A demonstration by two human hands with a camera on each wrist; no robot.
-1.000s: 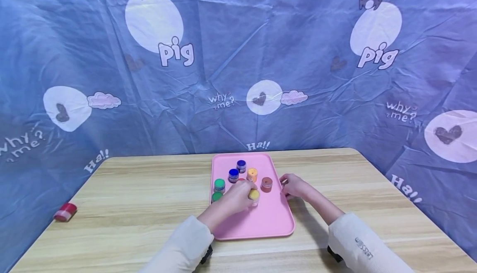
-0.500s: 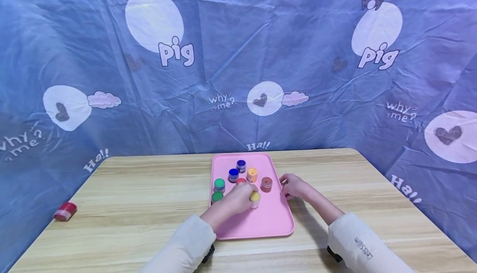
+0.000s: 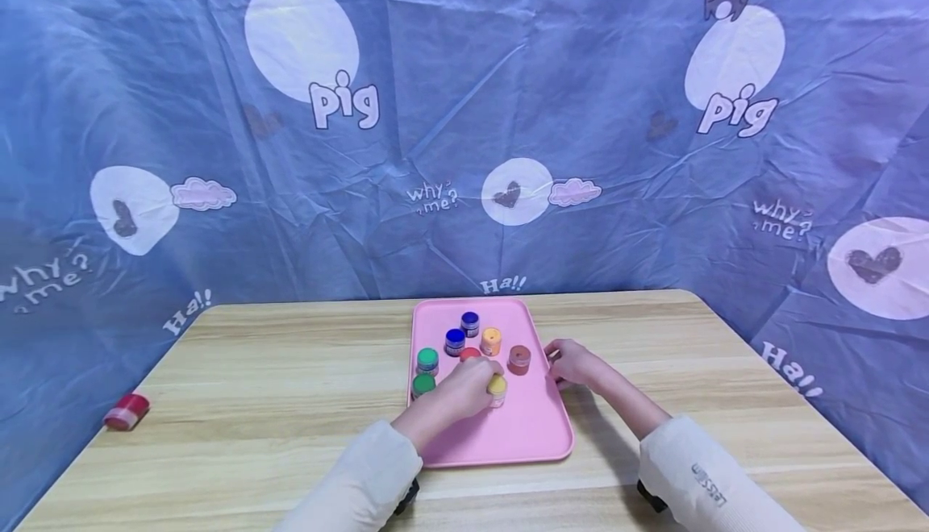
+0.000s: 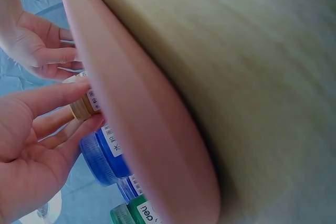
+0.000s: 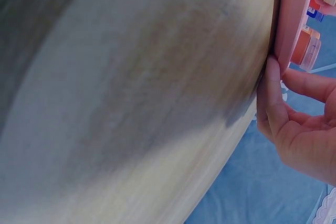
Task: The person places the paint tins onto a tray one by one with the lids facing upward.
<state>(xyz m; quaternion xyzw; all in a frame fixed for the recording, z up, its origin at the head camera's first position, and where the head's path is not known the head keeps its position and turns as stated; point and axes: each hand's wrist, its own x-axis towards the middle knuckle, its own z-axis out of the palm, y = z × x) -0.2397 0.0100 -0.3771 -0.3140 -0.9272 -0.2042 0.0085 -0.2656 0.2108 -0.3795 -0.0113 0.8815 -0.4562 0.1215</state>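
Note:
My left hand (image 3: 468,387) pinches a yellow paint jar (image 3: 497,392) between thumb and fingers, low over the pink tray (image 3: 501,443). In the left wrist view the same jar (image 4: 84,107) shows its label between the fingertips. At the tray's right edge, my right hand (image 3: 573,361) grips the rim; the right wrist view has its thumb and a finger (image 5: 273,87) on either side of that rim. A red jar (image 3: 470,353) is partly hidden behind the left hand. Nearby on the tray stand an orange jar (image 3: 491,341) and a brown jar (image 3: 518,359).
Two blue jars (image 3: 455,342) and two green jars (image 3: 427,360) stand along the tray's left and far part. A red jar lies on its side (image 3: 127,412) at the left edge of the wooden table (image 3: 290,403). Patterned blue cloth (image 3: 435,113) hangs behind.
The left hand and yellow jar have shifted slightly nearer and to the right, uncovering more of the red jar behind. The right hand stays at the tray's rim.

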